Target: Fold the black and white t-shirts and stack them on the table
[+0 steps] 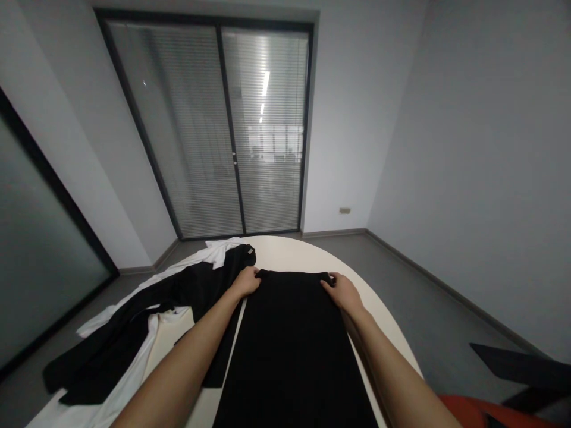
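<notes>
Both arms are stretched out across the table (289, 252), and both hands are at the far edge of the black garment (289, 345). The left hand (246, 282) is on the far left corner, fingers curled over the hem and closed on the fabric. The right hand (341, 292) does the same at the far right corner, knuckles up, fingertips tucked in on the cloth. The two hands sit level with each other, with the whole width of the garment between them.

The black garment lies flat in one long dark panel down the middle of the pale, rounded table. It runs from the near edge of the view out to the hands, and its far edge looks straight between the two grips. Bare tabletop shows beyond it and along its right side.

To the left there's a loose heap of black clothing (134, 321) sprawled from the near left out towards the far end. Its far end lies just beside the left hand. White cloth (223, 249) peeks out at the far end of the heap, with more white under its near part.

Beyond the table, glass doors (223, 137) with slatted blinds fill the far wall. A red-orange shape (482, 413) sits at the near right corner.
</notes>
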`<state>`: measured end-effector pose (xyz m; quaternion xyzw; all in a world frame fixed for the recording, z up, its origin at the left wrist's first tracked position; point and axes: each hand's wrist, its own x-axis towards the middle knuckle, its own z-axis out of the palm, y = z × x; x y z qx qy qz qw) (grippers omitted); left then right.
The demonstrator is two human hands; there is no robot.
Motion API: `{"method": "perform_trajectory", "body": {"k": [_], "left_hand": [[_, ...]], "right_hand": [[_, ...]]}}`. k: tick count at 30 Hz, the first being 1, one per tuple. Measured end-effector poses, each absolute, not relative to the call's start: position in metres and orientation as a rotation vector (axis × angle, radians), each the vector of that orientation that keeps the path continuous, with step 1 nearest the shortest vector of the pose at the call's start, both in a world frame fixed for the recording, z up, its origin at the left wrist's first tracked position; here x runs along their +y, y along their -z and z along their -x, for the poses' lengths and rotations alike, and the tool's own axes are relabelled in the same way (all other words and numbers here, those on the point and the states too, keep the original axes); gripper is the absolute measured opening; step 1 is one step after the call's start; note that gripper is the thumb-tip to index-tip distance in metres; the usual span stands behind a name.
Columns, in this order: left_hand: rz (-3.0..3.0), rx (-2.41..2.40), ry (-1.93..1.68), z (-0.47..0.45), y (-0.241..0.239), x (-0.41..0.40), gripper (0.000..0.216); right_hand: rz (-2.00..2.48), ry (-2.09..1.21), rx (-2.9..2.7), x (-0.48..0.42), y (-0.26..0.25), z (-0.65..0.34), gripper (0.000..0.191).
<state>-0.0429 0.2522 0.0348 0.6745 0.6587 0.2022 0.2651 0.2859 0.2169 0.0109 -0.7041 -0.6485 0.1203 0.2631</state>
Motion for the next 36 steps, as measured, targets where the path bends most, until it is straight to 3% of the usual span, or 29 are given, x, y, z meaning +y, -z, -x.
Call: {"method": "perform_trajectory", "body": {"k": [3,9,19,28,33,36], "left_hand": [[-1.716,1.746,-0.589,0.04,-0.034,0.254,0.036],[-1.52,1.68,-0.823,0.032,-0.049,0.241,0.017],[-1.249,1.412,-1.218,0.03,-0.095,0.216,0.023],[-1.15,1.141,-1.163,0.046,-0.123,0.178,0.022],[-1.164,1.057,-1.103,0.065,-0.122,0.15,0.023],[-1.177,0.992,-1.054,0.075,-0.119,0.133,0.025]], "right_hand": [[1.994,-0.296,-1.753,0.217,-0.01,-0.286,0.04],[1.873,-0.378,-1.659,0.206,-0.02,-0.282,0.025],[1.601,-0.438,-1.508,0.195,-0.066,-0.284,0.028],[1.38,-1.25,-1.236,0.152,-0.114,-0.281,0.038],[1.237,-1.502,-1.312,0.12,-0.124,-0.292,0.05],[1.11,-1.649,-1.453,0.108,-0.124,-0.306,0.045]]}}
